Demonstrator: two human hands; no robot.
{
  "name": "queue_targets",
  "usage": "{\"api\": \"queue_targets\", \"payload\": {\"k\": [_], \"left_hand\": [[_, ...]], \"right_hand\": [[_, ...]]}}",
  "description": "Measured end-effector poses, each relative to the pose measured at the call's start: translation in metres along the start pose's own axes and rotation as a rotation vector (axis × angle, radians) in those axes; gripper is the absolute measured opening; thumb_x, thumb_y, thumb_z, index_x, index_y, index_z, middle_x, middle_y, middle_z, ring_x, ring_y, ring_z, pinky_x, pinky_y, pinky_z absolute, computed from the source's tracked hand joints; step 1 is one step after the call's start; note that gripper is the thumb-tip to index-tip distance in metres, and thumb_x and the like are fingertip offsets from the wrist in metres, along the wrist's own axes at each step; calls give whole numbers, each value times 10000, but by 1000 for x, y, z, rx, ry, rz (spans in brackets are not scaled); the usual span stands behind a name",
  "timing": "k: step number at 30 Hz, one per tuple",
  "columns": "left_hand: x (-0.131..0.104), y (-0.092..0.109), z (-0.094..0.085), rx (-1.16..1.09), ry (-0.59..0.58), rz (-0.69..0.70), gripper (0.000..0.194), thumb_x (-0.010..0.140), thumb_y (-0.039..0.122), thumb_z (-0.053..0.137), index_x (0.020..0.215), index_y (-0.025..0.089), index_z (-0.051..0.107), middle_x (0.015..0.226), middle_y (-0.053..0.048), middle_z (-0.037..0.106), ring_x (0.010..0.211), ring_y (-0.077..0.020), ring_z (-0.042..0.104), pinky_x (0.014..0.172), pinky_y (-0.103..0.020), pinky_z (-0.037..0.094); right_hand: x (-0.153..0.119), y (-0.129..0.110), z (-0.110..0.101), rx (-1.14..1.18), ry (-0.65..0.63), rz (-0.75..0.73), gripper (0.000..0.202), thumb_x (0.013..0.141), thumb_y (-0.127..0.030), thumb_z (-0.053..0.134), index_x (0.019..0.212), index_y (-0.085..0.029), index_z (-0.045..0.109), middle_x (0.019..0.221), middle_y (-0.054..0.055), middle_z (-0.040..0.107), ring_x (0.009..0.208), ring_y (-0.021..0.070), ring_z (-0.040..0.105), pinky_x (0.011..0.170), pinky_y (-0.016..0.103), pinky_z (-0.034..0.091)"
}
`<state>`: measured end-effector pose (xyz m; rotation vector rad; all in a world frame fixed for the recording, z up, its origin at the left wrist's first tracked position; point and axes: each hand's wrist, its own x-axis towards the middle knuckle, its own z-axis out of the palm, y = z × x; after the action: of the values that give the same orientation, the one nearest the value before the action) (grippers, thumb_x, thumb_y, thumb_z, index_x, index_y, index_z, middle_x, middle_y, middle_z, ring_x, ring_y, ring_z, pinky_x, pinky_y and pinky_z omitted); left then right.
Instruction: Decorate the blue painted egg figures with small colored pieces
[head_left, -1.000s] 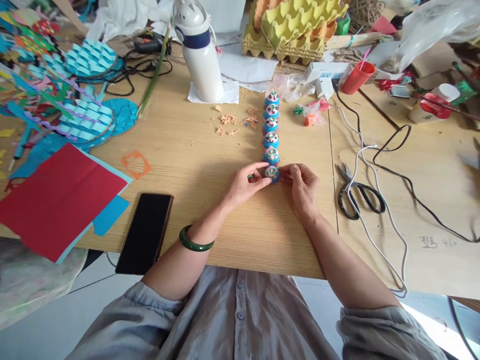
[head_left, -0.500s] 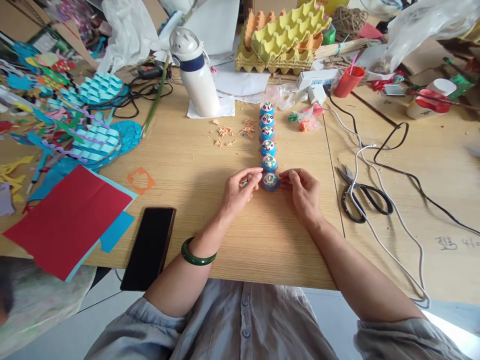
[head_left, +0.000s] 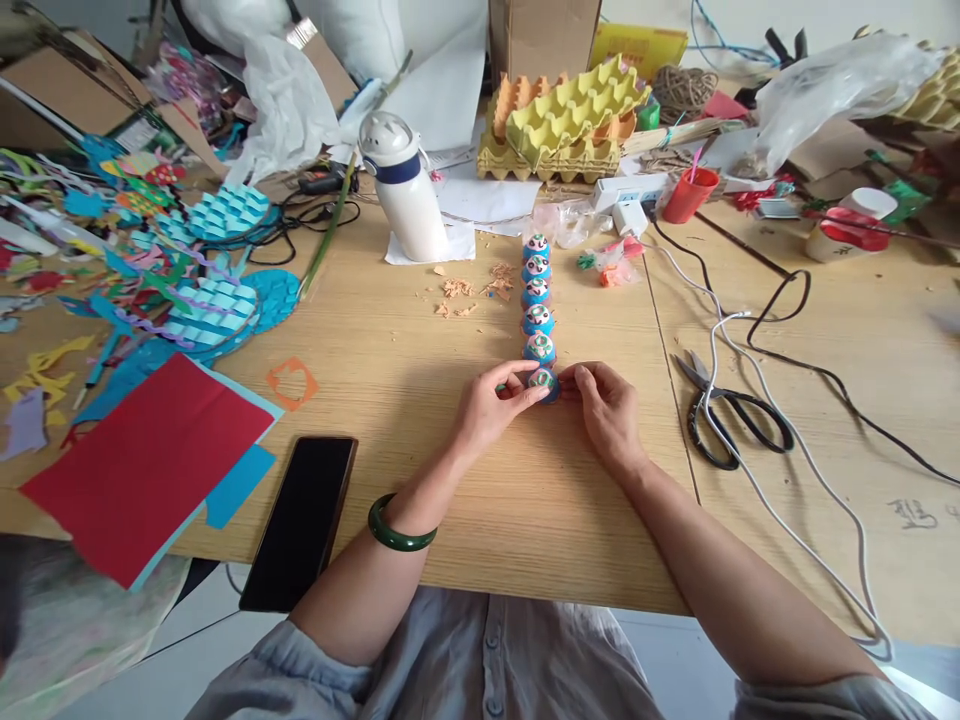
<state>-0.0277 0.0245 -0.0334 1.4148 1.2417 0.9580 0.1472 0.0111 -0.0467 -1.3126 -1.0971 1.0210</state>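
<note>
A strip of egg-carton cups (head_left: 538, 318), painted blue with white tops and small coloured decorations, stretches away from me on the table. My left hand (head_left: 495, 402), wearing a green bangle (head_left: 401, 538), pinches the left side of the nearest cup (head_left: 544, 380), thumb across its front. Something small and green shows by the left fingers; I cannot make out what it is. On the other side, my right hand (head_left: 602, 405) has its fingers curled together against the cup's right edge, their tips partly hidden.
Black scissors (head_left: 739, 410) and a white cable (head_left: 806, 465) lie to the right. On the left are a phone (head_left: 298, 520), red paper (head_left: 154, 465) and paper-craft pieces (head_left: 214, 310). A white bottle (head_left: 409, 205), crumbs (head_left: 457, 290) and egg trays (head_left: 559, 130) sit farther back.
My left hand has moved right onto the nearest cup, its thumb now over the front. The right hand stays at the right edge. The whole view has shifted slightly down.
</note>
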Motion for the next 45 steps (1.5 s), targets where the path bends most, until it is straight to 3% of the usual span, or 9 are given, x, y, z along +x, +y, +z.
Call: {"api": "queue_targets", "payload": {"k": [5,8,13,19,26,29,32,36,45], "left_hand": [[-5,12,0,-476,37,-102,533,820,568,763,1180,175,747,693,36,560,541,-70,444,470,-213,375],[-10,22,2,-711,10,-89,567,857,614,700,1209,171,730,998,-73,718,885,-147,686,772,-269,590],[-16,30,5,-723,-120,-60,604,979,688,436,1307,246,684,1478,-99,626,1420,-251,557,1141,-396,504],[-26,33,9,-842,-246,-104,587,949,669,553,1340,252,685,1454,-94,652,1456,-256,514,1180,-371,448],[-31,34,6,-845,-333,-17,604,951,609,609,1445,262,622,1500,-107,614,1451,-288,507,1143,-372,454],[-32,32,5,-651,-254,94,560,938,530,679,1419,244,648,1430,-116,659,1386,-281,567,1118,-357,482],[-32,31,7,-415,-56,109,398,896,424,766,1218,190,755,1131,-91,758,1057,-205,708,945,-287,566],[-29,32,8,-374,-74,-11,342,858,458,786,944,127,777,764,-33,718,643,-112,628,624,-223,538],[-27,29,4,-318,-41,-4,307,888,442,747,809,146,724,688,2,664,569,-81,584,579,-200,496]], "right_hand": [[-10,-9,-2,-229,66,-269,262,1006,-418,553,964,-215,713,960,55,740,845,177,688,727,327,606],[-16,-15,-2,-300,29,-455,166,1013,-261,532,1040,-238,695,1008,60,732,926,196,678,742,346,606],[-18,-22,-2,-499,27,-706,241,966,-136,580,1143,-257,690,962,55,742,829,199,652,741,383,561],[-23,-26,-1,-747,-22,-937,394,941,-154,683,1299,-318,674,1044,56,753,880,202,628,771,362,539],[-27,-29,3,-817,-15,-1024,231,910,-140,726,1107,-259,703,994,47,765,962,213,639,789,336,547],[-27,-32,3,-724,7,-1002,243,906,-90,695,1092,-243,658,1010,59,773,973,223,667,810,360,570],[-27,-34,2,-616,8,-964,277,912,-59,662,1124,-232,622,978,66,769,908,216,683,772,368,578],[-26,-32,2,-586,0,-921,258,914,-59,668,1107,-223,621,941,68,742,838,204,674,721,365,560],[-25,-27,4,-444,-66,-781,236,936,-69,648,1111,-227,663,982,71,683,839,178,655,678,335,559]]}}
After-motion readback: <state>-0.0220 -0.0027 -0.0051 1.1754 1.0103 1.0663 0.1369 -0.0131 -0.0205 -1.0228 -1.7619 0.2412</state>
